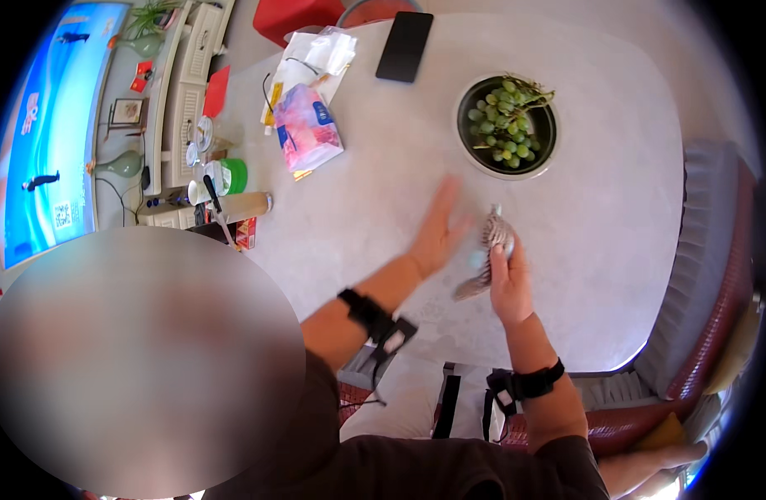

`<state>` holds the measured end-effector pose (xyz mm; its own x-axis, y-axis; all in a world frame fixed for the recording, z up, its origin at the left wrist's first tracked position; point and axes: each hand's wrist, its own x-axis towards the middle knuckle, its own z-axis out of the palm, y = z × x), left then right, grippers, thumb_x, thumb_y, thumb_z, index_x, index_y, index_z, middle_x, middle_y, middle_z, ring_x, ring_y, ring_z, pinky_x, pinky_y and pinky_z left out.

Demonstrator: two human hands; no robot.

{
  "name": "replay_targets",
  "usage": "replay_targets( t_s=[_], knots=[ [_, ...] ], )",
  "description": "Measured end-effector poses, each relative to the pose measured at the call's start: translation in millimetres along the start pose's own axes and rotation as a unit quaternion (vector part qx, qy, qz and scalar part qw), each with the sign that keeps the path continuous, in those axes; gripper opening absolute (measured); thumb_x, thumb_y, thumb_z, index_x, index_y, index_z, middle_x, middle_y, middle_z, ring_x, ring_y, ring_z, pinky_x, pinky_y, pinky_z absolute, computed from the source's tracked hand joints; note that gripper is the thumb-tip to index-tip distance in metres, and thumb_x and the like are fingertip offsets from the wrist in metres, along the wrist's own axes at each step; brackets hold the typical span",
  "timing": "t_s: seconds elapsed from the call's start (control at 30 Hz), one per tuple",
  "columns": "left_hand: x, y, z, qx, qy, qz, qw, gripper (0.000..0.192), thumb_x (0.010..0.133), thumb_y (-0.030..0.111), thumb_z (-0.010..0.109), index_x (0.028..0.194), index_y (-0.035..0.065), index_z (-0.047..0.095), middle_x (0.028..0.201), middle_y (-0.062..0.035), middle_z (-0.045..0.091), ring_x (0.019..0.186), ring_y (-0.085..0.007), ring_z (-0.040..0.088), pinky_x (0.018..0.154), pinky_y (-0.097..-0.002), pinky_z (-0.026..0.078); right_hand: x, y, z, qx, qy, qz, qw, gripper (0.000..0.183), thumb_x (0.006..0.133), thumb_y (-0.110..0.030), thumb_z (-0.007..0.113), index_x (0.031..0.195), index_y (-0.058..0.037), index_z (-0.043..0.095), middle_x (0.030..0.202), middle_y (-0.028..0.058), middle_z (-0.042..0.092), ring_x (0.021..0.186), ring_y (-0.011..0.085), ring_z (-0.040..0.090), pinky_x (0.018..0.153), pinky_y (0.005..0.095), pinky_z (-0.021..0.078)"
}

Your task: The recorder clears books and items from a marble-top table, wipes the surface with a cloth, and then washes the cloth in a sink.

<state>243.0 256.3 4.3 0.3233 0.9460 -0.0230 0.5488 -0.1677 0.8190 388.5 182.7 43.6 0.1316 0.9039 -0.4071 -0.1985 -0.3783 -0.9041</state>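
Observation:
My right hand (512, 281) holds a small brown-and-white striped object (497, 232) over the table, thumb on top. A tapered brownish part (472, 287) extends from its lower left. A pale blue patch shows beside it, too blurred to name. To the left, my left hand (438, 234) is apart from the object, blurred, with nothing in it and its thumb spread from the fingers. Beyond both hands stands a dark bowl with a pale rim (507, 175), holding green grapes (505, 119) on their stems.
On the pale table (583, 250) lie a black smartphone (405, 47), a pink tissue pack (308, 128) and plastic bags (330, 50). Jars, a green-banded container (234, 175) and a tan cylinder (248, 206) line the left edge. A cushioned red bench (711, 281) borders the right side.

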Motion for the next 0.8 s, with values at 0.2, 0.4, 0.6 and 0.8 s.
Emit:
replay_targets(
  t_s=[0.2,0.4,0.6,0.8],
  knots=[
    [-34,25,-48,-0.335,0.143,-0.393,0.844,0.037,0.075,-0.007,0.04,0.109,0.0016,0.05,0.089,-0.0062,0.059,0.08,-0.0155,0.056,0.07,-0.0248,0.047,15,-14,1,-0.28,-0.113,-0.237,0.924,0.033,0.083,-0.013,0.042,0.112,0.0014,0.047,0.115,0.0176,0.047,0.111,0.0311,0.041,0.095,0.0378,0.0285],
    [6,-69,-62,0.24,0.188,-0.237,0.922,0.051,0.077,0.023,0.049,0.123,0.0028,0.036,0.127,-0.0227,0.029,0.118,-0.0343,0.027,0.095,-0.0435,0.025,43,30,-69,-0.664,0.016,-0.208,0.718,0.058,0.077,-0.028,0.05,0.128,-0.0082,0.03,0.134,0.0146,0.025,0.125,0.0324,0.019,0.1,0.0464,0.0126],
    [24,-70,-47,0.319,0.17,-0.252,0.897,0.075,0.077,0.042,0.05,0.132,0.0032,0.017,0.135,-0.0243,0.012,0.125,-0.0405,0.008,0.1,-0.0493,0.009,46,34,-62,-0.683,0.014,-0.174,0.709,0.062,0.077,-0.032,0.051,0.129,-0.0089,0.028,0.136,0.0136,0.022,0.126,0.0322,0.017,0.101,0.0459,0.0114],
    [61,-65,-54,0.302,0.092,-0.066,0.946,0.057,0.078,0.028,0.05,0.126,0.0033,0.031,0.132,-0.0198,0.024,0.122,-0.0381,0.019,0.101,-0.0439,0.016,46,35,-60,-0.683,0.023,-0.202,0.702,0.063,0.076,-0.033,0.051,0.129,-0.0082,0.028,0.136,0.0139,0.022,0.126,0.032,0.017,0.101,0.046,0.0112]
  ],
)
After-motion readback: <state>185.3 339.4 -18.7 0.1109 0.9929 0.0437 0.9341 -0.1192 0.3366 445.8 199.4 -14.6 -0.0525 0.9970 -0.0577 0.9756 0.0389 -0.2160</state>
